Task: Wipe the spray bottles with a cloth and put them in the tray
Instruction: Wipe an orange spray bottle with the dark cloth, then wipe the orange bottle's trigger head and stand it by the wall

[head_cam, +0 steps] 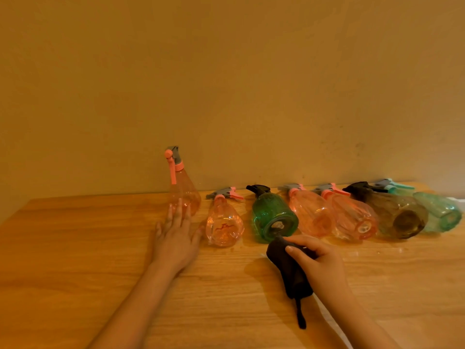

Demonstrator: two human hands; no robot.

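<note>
While upright, pink bottle [185,195] beside wall [226,84].

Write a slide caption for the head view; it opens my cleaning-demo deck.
Left hand reaches toward the upright pink spray bottle; right hand grips a dark cloth.

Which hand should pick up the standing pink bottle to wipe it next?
Left. The left hand is open, fingertips already at the standing pink bottle, while the right hand grips the dark cloth farther off and looks ready to wipe.
</note>
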